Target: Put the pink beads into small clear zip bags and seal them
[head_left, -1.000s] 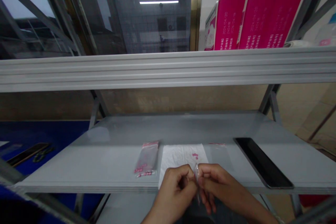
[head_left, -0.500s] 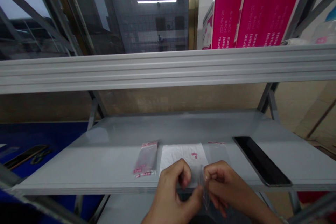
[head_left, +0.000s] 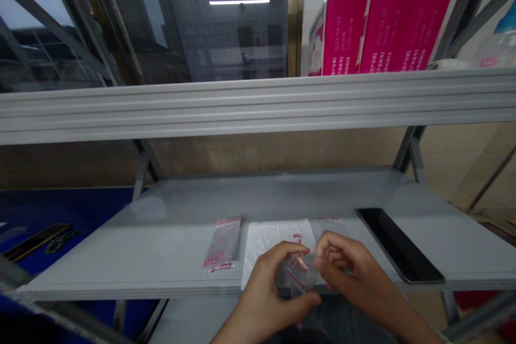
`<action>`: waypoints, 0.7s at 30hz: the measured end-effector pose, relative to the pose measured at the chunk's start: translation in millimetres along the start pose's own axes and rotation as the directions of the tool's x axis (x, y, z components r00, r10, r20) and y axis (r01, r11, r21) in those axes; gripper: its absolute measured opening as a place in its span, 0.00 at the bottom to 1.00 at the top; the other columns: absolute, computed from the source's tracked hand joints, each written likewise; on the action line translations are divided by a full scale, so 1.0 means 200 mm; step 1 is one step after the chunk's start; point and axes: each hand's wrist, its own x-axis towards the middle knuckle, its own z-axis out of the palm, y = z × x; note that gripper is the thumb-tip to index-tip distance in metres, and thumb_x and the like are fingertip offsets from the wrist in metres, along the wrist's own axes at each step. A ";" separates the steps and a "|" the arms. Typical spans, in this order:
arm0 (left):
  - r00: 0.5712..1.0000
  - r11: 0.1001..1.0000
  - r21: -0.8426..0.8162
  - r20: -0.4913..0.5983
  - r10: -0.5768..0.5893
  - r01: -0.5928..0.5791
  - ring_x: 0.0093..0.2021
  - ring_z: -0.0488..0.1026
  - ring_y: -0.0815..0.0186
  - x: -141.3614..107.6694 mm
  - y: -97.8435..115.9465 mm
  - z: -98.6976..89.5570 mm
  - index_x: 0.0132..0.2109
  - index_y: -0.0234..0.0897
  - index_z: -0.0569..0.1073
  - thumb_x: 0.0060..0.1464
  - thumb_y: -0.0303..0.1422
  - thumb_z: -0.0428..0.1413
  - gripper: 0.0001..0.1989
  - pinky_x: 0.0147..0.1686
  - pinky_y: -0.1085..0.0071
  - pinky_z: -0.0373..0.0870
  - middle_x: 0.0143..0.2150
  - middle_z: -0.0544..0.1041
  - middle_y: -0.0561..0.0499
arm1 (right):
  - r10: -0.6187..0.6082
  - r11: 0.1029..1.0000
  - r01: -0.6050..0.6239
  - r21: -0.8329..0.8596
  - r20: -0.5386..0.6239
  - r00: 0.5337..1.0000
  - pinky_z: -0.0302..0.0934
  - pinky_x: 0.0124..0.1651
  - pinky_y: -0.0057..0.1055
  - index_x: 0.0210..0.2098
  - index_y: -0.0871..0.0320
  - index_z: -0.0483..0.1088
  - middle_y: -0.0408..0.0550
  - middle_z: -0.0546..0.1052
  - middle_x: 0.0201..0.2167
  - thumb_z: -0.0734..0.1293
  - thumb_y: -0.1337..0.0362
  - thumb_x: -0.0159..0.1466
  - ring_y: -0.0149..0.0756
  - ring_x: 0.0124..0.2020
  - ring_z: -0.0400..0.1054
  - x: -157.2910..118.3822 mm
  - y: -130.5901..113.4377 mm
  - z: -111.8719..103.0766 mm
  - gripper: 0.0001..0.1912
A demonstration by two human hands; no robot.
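A small clear zip bag (head_left: 302, 275) with a red seal line is held over the front of the shelf. My left hand (head_left: 271, 291) grips it between curved fingers and thumb, and its mouth looks spread. At the bag's right edge, my right hand (head_left: 347, 267) is closed, thumb and forefinger pinched on the plastic. Beneath lies a white tissue (head_left: 260, 242) with a few small pink pills (head_left: 297, 237) on it, partly hidden by the hands. To the left are filled zip bags (head_left: 224, 242) holding pink pills. Behind my right hand another flat clear bag (head_left: 332, 221) shows its red-lined top.
A dark phone (head_left: 399, 244) lies right of my hands on the grey shelf (head_left: 161, 247). A thick metal beam (head_left: 242, 107) crosses above. Pink boxes (head_left: 387, 27) stand on the upper level. Another phone (head_left: 36, 241) lies on the blue surface at far left.
The bag has turned from edge-on to facing up, its mouth spread. My left fingers have moved right and onto it. My right hand has risen slightly and covers more of the flat bag.
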 end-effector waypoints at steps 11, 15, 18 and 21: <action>0.918 0.569 -0.734 0.380 -0.111 0.372 0.36 0.71 0.69 0.03 -0.07 0.04 0.44 0.33 0.80 0.36 0.46 0.74 0.30 0.41 0.72 0.64 0.36 0.74 0.51 | -0.354 0.871 0.410 -0.271 0.233 0.906 0.61 0.48 0.40 0.35 0.53 0.71 0.44 0.74 0.33 0.60 0.62 0.72 0.41 0.41 0.65 -0.02 -0.05 -0.01 0.10; 0.882 0.324 -0.823 0.461 -0.100 0.467 0.34 0.74 0.68 0.02 -0.12 0.08 0.39 0.31 0.80 0.38 0.43 0.74 0.25 0.42 0.70 0.68 0.33 0.75 0.50 | -0.339 0.888 0.388 -0.246 0.218 0.915 0.59 0.51 0.41 0.36 0.52 0.70 0.46 0.73 0.35 0.58 0.60 0.73 0.43 0.47 0.64 -0.02 -0.03 -0.02 0.12; 0.865 0.224 -0.837 0.495 -0.082 0.500 0.37 0.78 0.64 0.01 -0.15 0.09 0.38 0.33 0.79 0.40 0.43 0.74 0.22 0.42 0.67 0.70 0.36 0.78 0.49 | -0.344 0.901 0.381 -0.209 0.193 0.919 0.52 0.61 0.48 0.35 0.52 0.67 0.45 0.72 0.34 0.56 0.57 0.74 0.45 0.53 0.62 -0.02 -0.02 -0.02 0.14; 0.861 0.201 -0.837 0.501 -0.090 0.508 0.38 0.77 0.64 0.01 -0.15 0.09 0.40 0.33 0.79 0.39 0.41 0.74 0.23 0.44 0.66 0.71 0.37 0.79 0.48 | -0.322 0.921 0.352 -0.170 0.182 0.929 0.45 0.66 0.50 0.34 0.52 0.65 0.45 0.73 0.36 0.55 0.56 0.74 0.46 0.57 0.61 -0.02 -0.02 -0.01 0.15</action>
